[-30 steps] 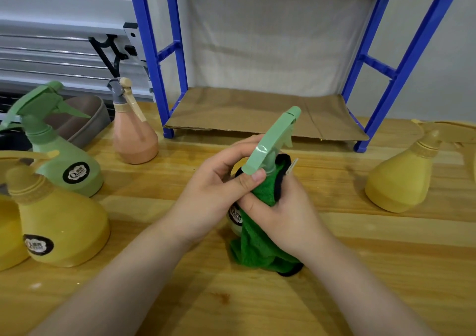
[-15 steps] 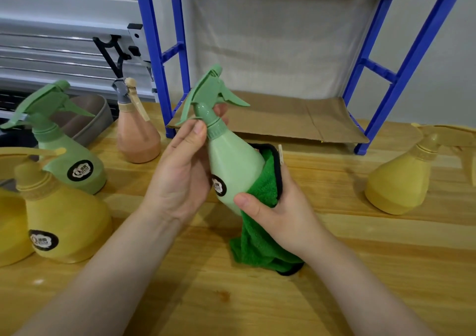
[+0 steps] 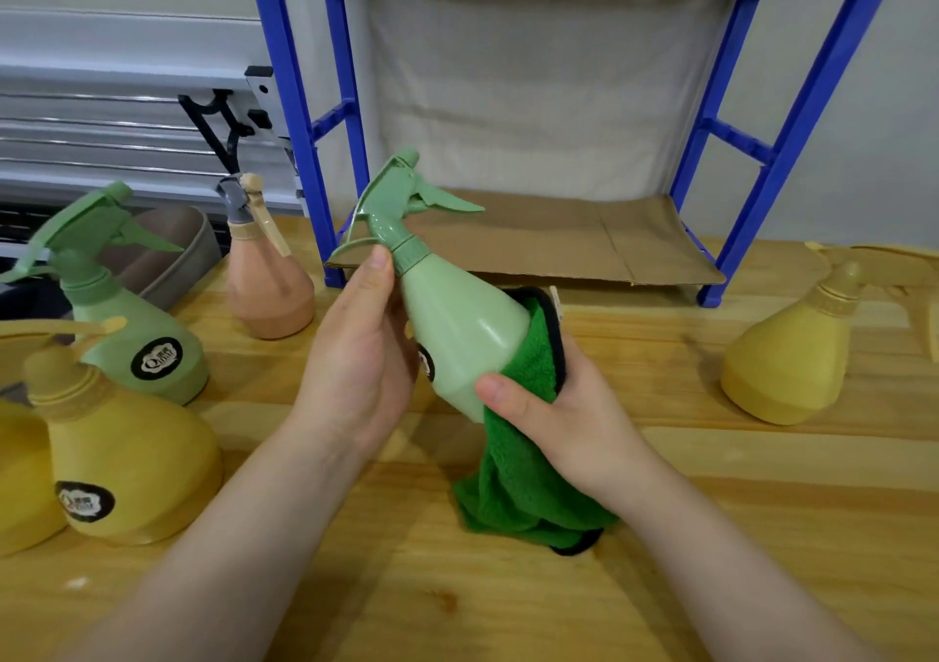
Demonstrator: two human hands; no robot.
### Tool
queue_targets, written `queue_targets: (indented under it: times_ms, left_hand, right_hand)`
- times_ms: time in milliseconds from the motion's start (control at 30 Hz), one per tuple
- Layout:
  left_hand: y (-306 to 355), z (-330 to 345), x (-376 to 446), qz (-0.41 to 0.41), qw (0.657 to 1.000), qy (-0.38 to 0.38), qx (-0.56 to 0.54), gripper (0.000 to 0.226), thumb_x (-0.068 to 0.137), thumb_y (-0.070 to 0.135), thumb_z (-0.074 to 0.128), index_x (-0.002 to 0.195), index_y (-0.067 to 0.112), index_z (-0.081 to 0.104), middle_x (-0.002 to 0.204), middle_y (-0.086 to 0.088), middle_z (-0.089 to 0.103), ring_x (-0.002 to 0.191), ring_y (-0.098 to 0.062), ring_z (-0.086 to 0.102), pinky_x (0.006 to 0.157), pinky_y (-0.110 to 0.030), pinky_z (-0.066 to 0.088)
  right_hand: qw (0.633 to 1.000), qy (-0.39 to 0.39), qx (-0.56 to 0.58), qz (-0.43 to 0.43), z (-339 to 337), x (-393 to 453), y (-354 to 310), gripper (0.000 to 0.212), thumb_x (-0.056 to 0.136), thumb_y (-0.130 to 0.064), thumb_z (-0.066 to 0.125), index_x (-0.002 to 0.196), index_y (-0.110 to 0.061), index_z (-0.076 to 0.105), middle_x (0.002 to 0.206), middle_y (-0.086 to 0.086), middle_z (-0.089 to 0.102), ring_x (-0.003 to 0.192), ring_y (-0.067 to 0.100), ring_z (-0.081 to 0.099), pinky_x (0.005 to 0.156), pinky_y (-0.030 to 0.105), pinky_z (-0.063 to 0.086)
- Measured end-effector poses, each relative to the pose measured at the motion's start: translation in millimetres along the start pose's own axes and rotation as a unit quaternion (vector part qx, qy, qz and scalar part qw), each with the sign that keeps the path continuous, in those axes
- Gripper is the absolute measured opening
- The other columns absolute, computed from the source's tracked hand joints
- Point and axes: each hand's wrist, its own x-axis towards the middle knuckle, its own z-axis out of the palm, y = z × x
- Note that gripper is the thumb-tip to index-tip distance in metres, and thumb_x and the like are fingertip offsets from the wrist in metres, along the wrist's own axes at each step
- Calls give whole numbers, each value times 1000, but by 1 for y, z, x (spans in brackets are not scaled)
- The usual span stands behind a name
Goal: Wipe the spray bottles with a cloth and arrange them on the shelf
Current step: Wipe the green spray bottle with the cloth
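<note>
Six spray bottles are in sight: two green ones, one held [image 3: 465,344] and one standing at the left [image 3: 137,341]; three yellow ones, two at the left [image 3: 127,463] [image 3: 20,473] with the outer one cut off by the edge, and one at the right [image 3: 785,361]; and one pink bottle [image 3: 267,285]. There is one green cloth [image 3: 523,488], one blue shelf [image 3: 792,123], one sheet of brown cardboard [image 3: 559,240] and one grey tub [image 3: 167,255]. Two hands, left [image 3: 355,361] and right [image 3: 569,417], and one wooden table [image 3: 508,585] complete the count.

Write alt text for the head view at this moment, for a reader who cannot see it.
Two hands hold a tilted pale green spray bottle above a wooden table: the left hand grips its neck, the right hand cups its base in a green cloth. Other spray bottles stand at both sides; a blue shelf lined with cardboard stands behind.
</note>
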Motion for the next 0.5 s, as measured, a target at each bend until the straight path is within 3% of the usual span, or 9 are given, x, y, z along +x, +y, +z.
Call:
queue_targets:
  times_ms: [67,167,333,433,500]
  left_hand:
    - [-1,2,0,-5,999,19,37,45,85,47,54,116,17,65,119,-7,68,113,-21,61,99,-46,48]
    - [-7,2,-2,-34,998,32,42,51,84,45,59,122,11,63,122,-8,68,112,-22,62,89,-40,51]
    - [-7,2,-4,-36,999,39,5,49,82,38,62,123,11,60,114,-7,68,105,-21,63,94,-42,50]
    - [-6,5,-7,-33,999,23,3,55,84,39,60,128,7,57,129,-17,62,123,-32,57,104,-51,45]
    - [-6,4,-9,-20,1000,4,17,51,86,38,60,126,7,59,129,-18,62,124,-33,56,106,-53,42]
  right_hand:
    - [998,59,-24,-6,2,0,0,71,60,-51,82,121,-35,51,107,-24,68,99,-8,63,78,10,49]
    - [985,115,-130,-25,2,1,1,88,56,-64,81,132,-38,42,118,-29,60,108,-13,56,85,4,43]
    - [967,100,-229,-59,5,-2,0,105,58,-67,74,146,-29,31,129,-29,43,116,-16,42,94,-6,26]
    - [961,87,-254,-64,5,-3,-1,104,62,-61,78,148,-27,29,138,-21,42,125,-10,37,101,0,27]
    - [957,77,-270,-66,4,-3,-1,105,63,-63,76,149,-27,28,142,-19,42,129,-8,37,103,4,29]
